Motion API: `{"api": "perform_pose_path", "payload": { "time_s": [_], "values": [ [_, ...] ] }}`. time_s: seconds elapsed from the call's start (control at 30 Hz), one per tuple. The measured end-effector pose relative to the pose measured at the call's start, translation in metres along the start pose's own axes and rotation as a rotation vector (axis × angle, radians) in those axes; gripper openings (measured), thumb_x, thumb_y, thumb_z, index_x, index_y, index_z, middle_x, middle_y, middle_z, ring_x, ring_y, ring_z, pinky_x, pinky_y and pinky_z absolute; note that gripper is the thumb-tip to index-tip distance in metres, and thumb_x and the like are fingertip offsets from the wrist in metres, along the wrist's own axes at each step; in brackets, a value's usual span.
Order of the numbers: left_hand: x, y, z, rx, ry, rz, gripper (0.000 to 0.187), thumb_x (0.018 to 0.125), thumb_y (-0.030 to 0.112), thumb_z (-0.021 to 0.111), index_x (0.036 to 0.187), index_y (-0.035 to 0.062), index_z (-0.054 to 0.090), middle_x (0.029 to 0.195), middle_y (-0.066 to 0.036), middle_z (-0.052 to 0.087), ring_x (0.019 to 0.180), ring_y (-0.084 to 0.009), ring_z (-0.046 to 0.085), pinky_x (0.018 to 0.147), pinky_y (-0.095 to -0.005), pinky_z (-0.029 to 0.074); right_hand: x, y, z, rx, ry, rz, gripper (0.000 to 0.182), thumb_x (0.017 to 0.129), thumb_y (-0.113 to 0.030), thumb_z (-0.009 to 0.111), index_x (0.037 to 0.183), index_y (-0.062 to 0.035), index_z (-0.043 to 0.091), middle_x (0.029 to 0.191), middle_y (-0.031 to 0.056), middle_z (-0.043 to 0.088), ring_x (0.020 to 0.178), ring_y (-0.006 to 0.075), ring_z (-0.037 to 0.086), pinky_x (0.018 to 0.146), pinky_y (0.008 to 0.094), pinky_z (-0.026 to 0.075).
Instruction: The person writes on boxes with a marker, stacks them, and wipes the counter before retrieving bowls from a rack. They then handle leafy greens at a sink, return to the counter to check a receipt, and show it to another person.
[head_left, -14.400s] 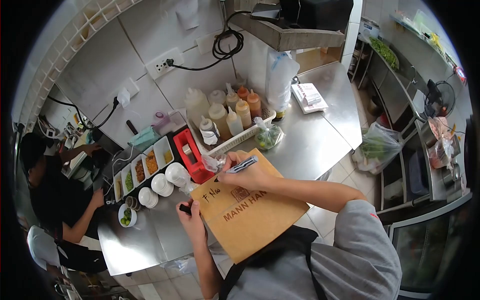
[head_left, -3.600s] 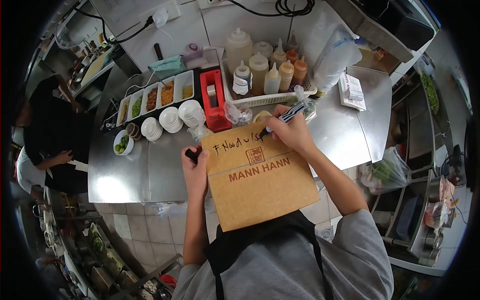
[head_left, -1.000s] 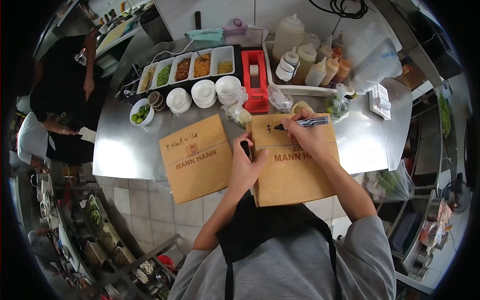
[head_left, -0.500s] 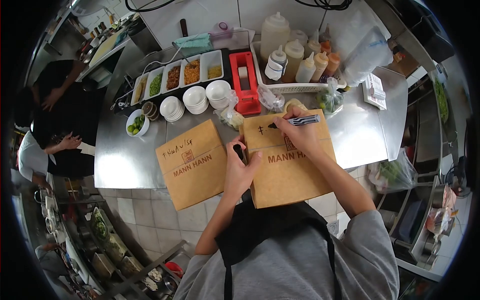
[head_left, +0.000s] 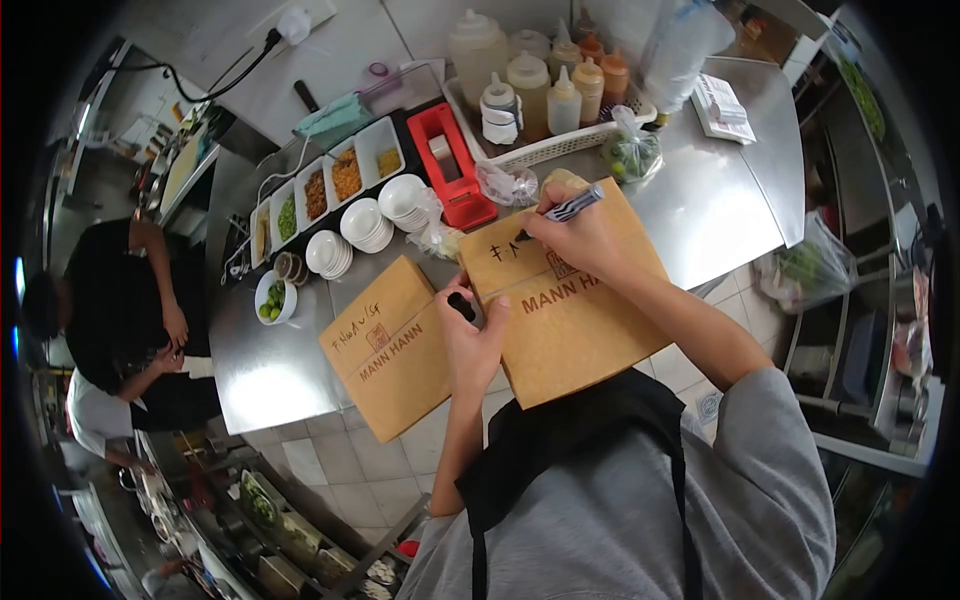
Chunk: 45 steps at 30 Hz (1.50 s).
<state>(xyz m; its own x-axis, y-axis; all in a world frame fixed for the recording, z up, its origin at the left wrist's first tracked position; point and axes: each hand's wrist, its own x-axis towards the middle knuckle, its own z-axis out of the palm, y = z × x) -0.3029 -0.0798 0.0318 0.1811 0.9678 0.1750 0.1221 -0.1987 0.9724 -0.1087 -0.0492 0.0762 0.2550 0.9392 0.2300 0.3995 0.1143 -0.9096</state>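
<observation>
Two brown paper bags printed MANN HANN lie on the steel counter [head_left: 270, 370]. My right hand [head_left: 583, 236] grips a black marker [head_left: 562, 207] with its tip on the top edge of the right bag [head_left: 585, 325], beside fresh black marks. My left hand [head_left: 472, 332] presses on that bag's left edge and holds the black marker cap [head_left: 461, 306] between its fingers. The left bag [head_left: 395, 355] bears handwriting above its logo and hangs partly over the counter's front edge.
Behind the bags stand a red tape dispenser [head_left: 447, 165], stacked white bowls [head_left: 367, 224], a row of condiment trays [head_left: 320, 188] and a white basket of sauce bottles [head_left: 545, 80]. A bowl of limes [head_left: 269, 298] sits at left. Two people in dark clothes [head_left: 120, 320] work at far left.
My right hand has written more strokes along the right bag's top edge. My view has swung, so the counter now sits rotated in the frame. The left bag stays put.
</observation>
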Motion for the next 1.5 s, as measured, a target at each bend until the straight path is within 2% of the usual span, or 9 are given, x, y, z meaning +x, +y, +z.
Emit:
{"api": "perform_pose_path", "payload": {
  "time_s": [0.17, 0.43, 0.9, 0.97, 1.07, 1.17, 1.27, 1.33, 1.5],
  "values": [
    [0.001, -0.001, 0.002, -0.088, 0.025, -0.022, 0.036, 0.077, 0.007, 0.065, 0.094, 0.0038, 0.033, 0.122, -0.020, 0.044, 0.110, -0.0230, 0.042, 0.096, -0.0344, 0.031, -0.004, -0.011, -0.003, 0.055, 0.007, 0.103, 0.024, 0.072, -0.015, 0.065, 0.063, -0.0034, 0.046, 0.056, -0.0003, 0.044, 0.051, 0.0070, 0.041, 0.046, 0.0264, 0.034],
    [-0.001, 0.004, 0.002, -0.078, 0.016, -0.059, 0.035, 0.079, 0.007, 0.064, 0.093, 0.0031, 0.033, 0.123, -0.021, 0.043, 0.110, -0.0224, 0.042, 0.096, -0.0341, 0.031, -0.004, -0.006, -0.004, -0.031, 0.050, -0.025, 0.026, 0.072, -0.017, 0.065, 0.062, -0.0014, 0.047, 0.053, 0.0003, 0.043, 0.050, 0.0079, 0.040, 0.045, 0.0278, 0.033],
    [-0.001, 0.001, 0.002, -0.121, 0.017, -0.044, 0.035, 0.080, 0.007, 0.064, 0.095, 0.0019, 0.033, 0.121, -0.020, 0.044, 0.109, -0.0227, 0.043, 0.095, -0.0341, 0.032, -0.004, -0.011, -0.010, 0.026, 0.141, 0.060, 0.020, 0.069, -0.013, 0.061, 0.064, 0.0009, 0.047, 0.054, 0.0050, 0.045, 0.052, 0.0124, 0.043, 0.049, 0.0307, 0.036],
    [-0.002, -0.002, 0.000, -0.011, 0.014, -0.035, 0.034, 0.080, 0.002, 0.062, 0.099, 0.0038, 0.034, 0.122, -0.016, 0.045, 0.093, -0.0141, 0.044, 0.082, -0.0282, 0.039, -0.005, -0.008, -0.011, 0.009, 0.144, 0.083, 0.020, 0.069, -0.013, 0.061, 0.064, 0.0013, 0.047, 0.054, 0.0050, 0.045, 0.052, 0.0133, 0.042, 0.049, 0.0310, 0.036],
    [-0.001, 0.001, 0.000, -0.010, 0.010, -0.056, 0.035, 0.079, 0.002, 0.062, 0.099, 0.0040, 0.034, 0.122, -0.015, 0.045, 0.093, -0.0140, 0.044, 0.082, -0.0279, 0.039, -0.003, -0.005, -0.010, -0.035, 0.093, 0.019, 0.020, 0.069, -0.013, 0.060, 0.064, 0.0003, 0.046, 0.054, 0.0037, 0.045, 0.052, 0.0121, 0.042, 0.050, 0.0303, 0.036],
    [-0.001, 0.006, 0.000, -0.040, 0.025, -0.098, 0.035, 0.079, 0.008, 0.065, 0.096, 0.0017, 0.035, 0.120, -0.020, 0.045, 0.108, -0.0229, 0.044, 0.093, -0.0344, 0.034, -0.002, -0.004, -0.010, 0.023, 0.137, 0.046, 0.018, 0.069, -0.012, 0.060, 0.065, -0.0002, 0.046, 0.055, 0.0032, 0.046, 0.053, 0.0107, 0.042, 0.049, 0.0306, 0.036],
    [-0.001, 0.003, -0.002, -0.020, 0.027, -0.105, 0.036, 0.078, 0.008, 0.066, 0.096, 0.0020, 0.036, 0.119, -0.019, 0.046, 0.108, -0.0229, 0.044, 0.093, -0.0343, 0.034, -0.002, -0.015, -0.020, -0.006, 0.100, 0.029, 0.017, 0.071, -0.012, 0.060, 0.065, -0.0014, 0.048, 0.054, 0.0020, 0.046, 0.051, 0.0093, 0.044, 0.047, 0.0289, 0.036],
    [0.000, -0.001, -0.001, -0.033, 0.047, -0.086, 0.036, 0.077, 0.009, 0.066, 0.096, 0.0022, 0.036, 0.119, -0.019, 0.046, 0.108, -0.0230, 0.044, 0.093, -0.0343, 0.034, -0.004, -0.022, -0.031, 0.021, 0.019, 0.231, 0.020, 0.074, -0.014, 0.061, 0.065, -0.0025, 0.048, 0.054, 0.0009, 0.047, 0.046, 0.0085, 0.045, 0.042, 0.0263, 0.036],
    [0.000, -0.007, -0.002, 0.036, 0.004, 0.004, 0.034, 0.081, 0.004, 0.062, 0.098, 0.0056, 0.033, 0.121, -0.016, 0.043, 0.106, -0.0192, 0.044, 0.090, -0.0321, 0.037, -0.002, -0.010, -0.029, 0.081, 0.040, 0.161, 0.023, 0.074, -0.020, 0.061, 0.065, -0.0009, 0.053, 0.052, -0.0001, 0.050, 0.048, 0.0068, 0.043, 0.045, 0.0265, 0.035]
  ]
}}
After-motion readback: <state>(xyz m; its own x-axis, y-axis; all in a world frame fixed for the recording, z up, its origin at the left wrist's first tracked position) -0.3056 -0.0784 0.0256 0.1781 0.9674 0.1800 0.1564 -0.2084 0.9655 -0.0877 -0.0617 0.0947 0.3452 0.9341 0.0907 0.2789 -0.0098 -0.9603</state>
